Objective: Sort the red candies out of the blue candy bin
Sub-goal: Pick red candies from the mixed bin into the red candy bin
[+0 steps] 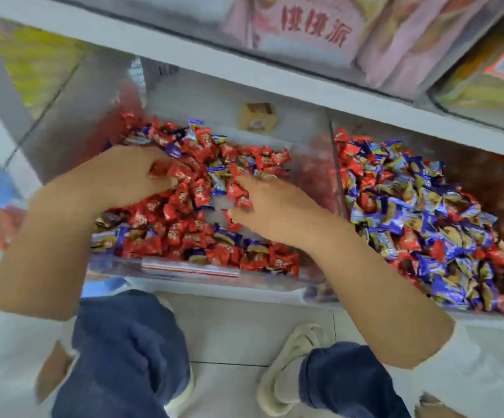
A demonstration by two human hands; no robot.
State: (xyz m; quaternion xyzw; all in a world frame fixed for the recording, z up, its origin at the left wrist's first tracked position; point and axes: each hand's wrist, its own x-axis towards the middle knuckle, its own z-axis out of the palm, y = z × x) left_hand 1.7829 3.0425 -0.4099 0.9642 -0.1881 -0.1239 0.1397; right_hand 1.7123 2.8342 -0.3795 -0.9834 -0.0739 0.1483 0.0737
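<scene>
Left hand (130, 173) clamps red candies (172, 173); right hand (272, 206) lies spread in the centre-frame bin (190, 271), where blue candies (217, 182) risk being grabbed too

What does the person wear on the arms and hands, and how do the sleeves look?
Both hands are bare: left hand, right hand. No gloves; the blur hides any rings. The forearms are bare too. White sleeves are pushed up toward the elbows, loose and plain, with no visible markings.

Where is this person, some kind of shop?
Most likely a sweet shop or grocery aisle. Clear bins of wrapped candies, mostly red in one and mostly blue in the next, sit on a shelf, with packaged snacks stacked above. Both hands are in the red bin.
</scene>
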